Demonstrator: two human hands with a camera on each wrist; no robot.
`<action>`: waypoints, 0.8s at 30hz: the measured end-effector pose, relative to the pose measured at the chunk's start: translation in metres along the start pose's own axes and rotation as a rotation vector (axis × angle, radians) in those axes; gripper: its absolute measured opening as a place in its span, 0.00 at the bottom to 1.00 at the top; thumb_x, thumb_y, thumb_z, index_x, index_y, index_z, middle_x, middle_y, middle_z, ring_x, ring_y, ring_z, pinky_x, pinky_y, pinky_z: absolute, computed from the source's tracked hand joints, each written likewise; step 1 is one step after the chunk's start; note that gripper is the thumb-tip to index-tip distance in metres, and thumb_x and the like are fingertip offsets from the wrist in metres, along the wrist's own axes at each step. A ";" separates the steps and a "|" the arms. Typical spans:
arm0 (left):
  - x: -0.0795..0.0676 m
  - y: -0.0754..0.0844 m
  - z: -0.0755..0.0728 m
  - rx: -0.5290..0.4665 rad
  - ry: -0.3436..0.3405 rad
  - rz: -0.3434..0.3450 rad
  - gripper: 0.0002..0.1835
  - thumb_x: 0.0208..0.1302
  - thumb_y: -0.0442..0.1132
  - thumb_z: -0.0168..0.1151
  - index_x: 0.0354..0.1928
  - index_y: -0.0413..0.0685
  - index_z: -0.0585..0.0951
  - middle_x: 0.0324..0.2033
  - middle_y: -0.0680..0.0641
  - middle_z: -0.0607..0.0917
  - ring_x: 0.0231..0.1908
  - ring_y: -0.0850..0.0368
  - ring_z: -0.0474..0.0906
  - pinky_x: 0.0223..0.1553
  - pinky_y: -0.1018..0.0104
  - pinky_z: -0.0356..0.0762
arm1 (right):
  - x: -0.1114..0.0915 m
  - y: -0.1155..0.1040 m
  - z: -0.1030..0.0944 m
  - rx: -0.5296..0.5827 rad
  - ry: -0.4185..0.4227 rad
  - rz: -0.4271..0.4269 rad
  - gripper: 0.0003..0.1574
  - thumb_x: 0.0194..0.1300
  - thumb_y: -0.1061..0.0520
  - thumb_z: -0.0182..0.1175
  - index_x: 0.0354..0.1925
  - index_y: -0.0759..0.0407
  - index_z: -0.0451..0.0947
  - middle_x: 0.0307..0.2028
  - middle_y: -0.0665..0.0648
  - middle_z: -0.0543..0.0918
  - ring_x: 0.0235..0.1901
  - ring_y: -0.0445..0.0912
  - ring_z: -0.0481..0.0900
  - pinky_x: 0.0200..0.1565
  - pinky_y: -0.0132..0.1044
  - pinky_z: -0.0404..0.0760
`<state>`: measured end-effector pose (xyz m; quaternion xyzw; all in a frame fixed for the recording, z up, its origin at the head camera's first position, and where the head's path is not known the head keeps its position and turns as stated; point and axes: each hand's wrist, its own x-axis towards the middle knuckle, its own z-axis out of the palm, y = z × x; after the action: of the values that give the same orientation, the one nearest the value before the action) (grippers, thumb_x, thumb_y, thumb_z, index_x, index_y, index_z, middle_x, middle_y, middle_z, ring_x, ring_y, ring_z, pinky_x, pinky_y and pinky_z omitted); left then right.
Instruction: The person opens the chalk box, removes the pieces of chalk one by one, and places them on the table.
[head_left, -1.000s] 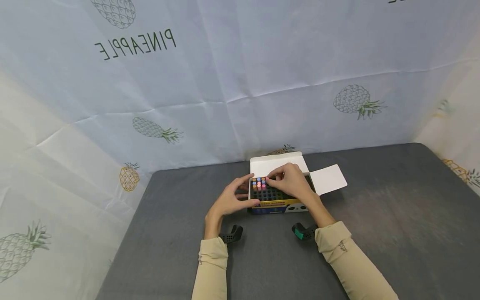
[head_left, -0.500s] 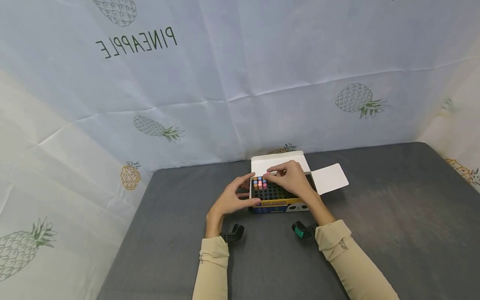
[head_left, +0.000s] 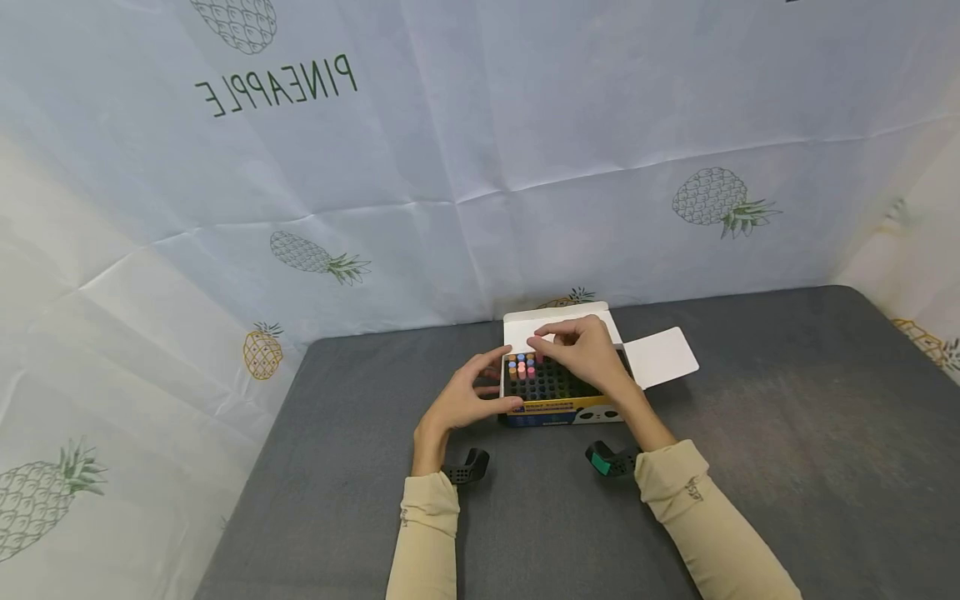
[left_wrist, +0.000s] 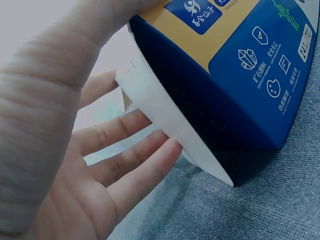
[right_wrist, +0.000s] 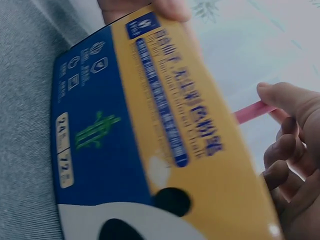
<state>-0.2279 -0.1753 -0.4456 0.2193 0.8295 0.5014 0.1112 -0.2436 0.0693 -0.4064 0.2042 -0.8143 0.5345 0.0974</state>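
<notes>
A yellow and blue chalk box [head_left: 551, 414] with a panda on its front stands on the table with its lid raised. Inside, a black holder full of round holes [head_left: 542, 387] bears several coloured chalk sticks [head_left: 522, 367] at its back left. My left hand [head_left: 462, 397] grips the left end of the box, thumb on the front edge; in the left wrist view its fingers touch the white end flap [left_wrist: 165, 120]. Above the holder, my right hand [head_left: 587, 357] pinches the top of a pink chalk stick [right_wrist: 254, 112]. The stick's lower end is hidden behind the box in the right wrist view.
The white lid [head_left: 555, 321] leans up at the back, and a white side flap [head_left: 662, 358] sticks out to the right. A dark grey cloth covers the table [head_left: 360, 433]. Behind hangs a pale curtain [head_left: 420, 150] with pineapple prints.
My right hand has risen slightly, and more of the pink chalk stick now shows beneath its fingertips. The left hand keeps its place on the box.
</notes>
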 end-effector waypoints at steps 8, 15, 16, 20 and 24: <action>0.000 0.000 0.000 0.004 -0.002 -0.002 0.44 0.62 0.48 0.74 0.78 0.62 0.64 0.71 0.43 0.69 0.63 0.45 0.73 0.63 0.50 0.82 | -0.006 -0.015 -0.018 -0.010 0.025 -0.022 0.10 0.65 0.55 0.72 0.43 0.58 0.91 0.15 0.55 0.76 0.17 0.42 0.66 0.23 0.34 0.67; 0.000 0.000 0.000 0.014 0.000 -0.019 0.44 0.62 0.50 0.74 0.78 0.63 0.64 0.71 0.43 0.69 0.63 0.45 0.73 0.64 0.49 0.82 | -0.018 -0.024 -0.040 0.024 -0.027 -0.034 0.07 0.66 0.58 0.70 0.41 0.58 0.91 0.15 0.50 0.72 0.16 0.42 0.63 0.21 0.35 0.65; -0.001 0.000 0.000 0.016 0.000 -0.018 0.44 0.62 0.50 0.74 0.78 0.63 0.64 0.71 0.43 0.69 0.63 0.45 0.73 0.64 0.49 0.82 | -0.020 -0.025 -0.043 0.033 -0.043 -0.030 0.06 0.66 0.58 0.70 0.41 0.57 0.91 0.15 0.50 0.71 0.16 0.42 0.63 0.21 0.35 0.65; 0.000 -0.001 0.000 0.028 0.005 -0.022 0.45 0.62 0.50 0.75 0.78 0.62 0.64 0.70 0.42 0.70 0.63 0.45 0.73 0.64 0.50 0.82 | -0.030 -0.030 -0.056 0.049 -0.120 -0.020 0.05 0.67 0.58 0.69 0.39 0.55 0.91 0.16 0.56 0.75 0.18 0.43 0.64 0.23 0.36 0.68; 0.000 -0.001 0.001 0.032 0.005 -0.018 0.45 0.61 0.51 0.75 0.78 0.62 0.64 0.69 0.42 0.70 0.63 0.45 0.73 0.64 0.50 0.82 | -0.041 -0.032 -0.069 0.039 -0.211 -0.044 0.05 0.68 0.58 0.68 0.37 0.50 0.91 0.22 0.58 0.83 0.19 0.43 0.65 0.23 0.36 0.68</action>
<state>-0.2280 -0.1752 -0.4466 0.2123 0.8396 0.4877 0.1099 -0.1965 0.1306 -0.3666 0.2790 -0.8050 0.5233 0.0187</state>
